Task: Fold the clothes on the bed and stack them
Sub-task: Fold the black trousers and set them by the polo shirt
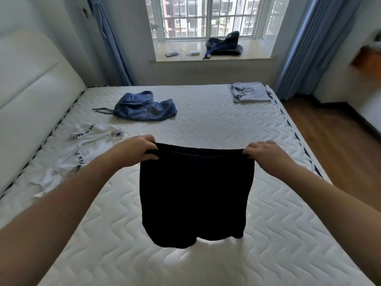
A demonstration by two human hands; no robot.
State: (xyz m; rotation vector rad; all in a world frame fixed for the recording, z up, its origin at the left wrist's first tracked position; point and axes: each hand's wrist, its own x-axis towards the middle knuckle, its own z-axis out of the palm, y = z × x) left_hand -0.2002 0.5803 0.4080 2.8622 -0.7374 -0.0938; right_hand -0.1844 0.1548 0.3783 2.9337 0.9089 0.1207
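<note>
The left hand (138, 148) and the right hand (266, 152) each pinch one end of the waistband of a pair of black shorts (195, 195), fingers curled over the top edge and thumbs underneath. Each grip is closed tight on the cloth, and the waistband is stretched flat between them. The shorts hang straight down from the two grips, legs lowermost, their hems just above the white quilted mattress of the bed (206, 124); whether they touch it cannot be told.

Beyond the left grip and a little to its outer side lies a crumpled blue garment (144, 108) with a strap trailing out toward the headboard (31, 83). Nearer to the left grip, just outside and beyond it, a white shirt with black lettering (68, 153) is spread loosely along the edge of the mattress, passing under the left forearm. Far beyond the right grip, at the far corner of the bed, sits a folded pale blue garment (249, 92), well apart from the shorts.

Farther off, past both grips, a dark bag (224, 45) rests on the window sill (255, 52) with small devices beside it.
</note>
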